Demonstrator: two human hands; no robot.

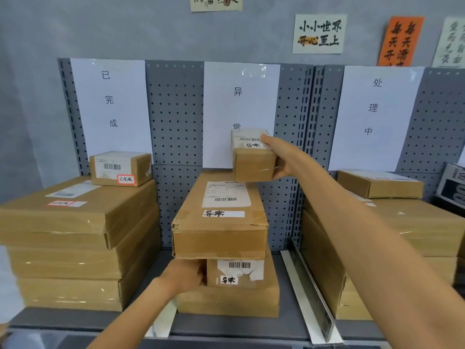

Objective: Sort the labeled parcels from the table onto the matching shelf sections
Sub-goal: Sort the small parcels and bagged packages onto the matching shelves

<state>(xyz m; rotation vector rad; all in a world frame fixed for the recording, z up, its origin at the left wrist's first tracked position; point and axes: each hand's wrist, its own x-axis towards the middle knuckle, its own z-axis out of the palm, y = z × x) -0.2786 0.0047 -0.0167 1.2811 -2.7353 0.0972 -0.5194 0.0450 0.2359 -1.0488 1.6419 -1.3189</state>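
We see a grey shelf (352,331) with three parts and a holey back wall (176,109).

On the left, a white sheet (110,104) hangs on the wall. Under it sits a stack of three big brown boxes (75,248). A little box (120,168) with a red-edged sticker sits on top of the stack.

A thin metal strip (161,321) splits the left part from the middle part. Our left hand (186,274) is low in the middle part. Its fingers curl on the left end of a small labeled box (239,272), and we cannot see the fingertips. That box lies on a wide flat box (229,302) at the bottom. A long box (221,217) with a hand-written label rests on top of the small labeled box and sticks out to the left, above our left hand.

Behind this pile hangs the middle sheet (241,96). Our right hand (281,157) reaches out and grips a small parcel (253,157) from its right side, with the thumb on top and the fingers lower down. The small parcel is up in the air, just above the back end of the long box, in front of the middle sheet. It has a barcode and a hand-written label on top.

A second metal strip (309,293) stands to the right. Past it hangs the right sheet (375,117). Under it are big boxes (415,227) with a flat box (380,183) on top. Paper signs (318,34) with writing hang on the wall above.
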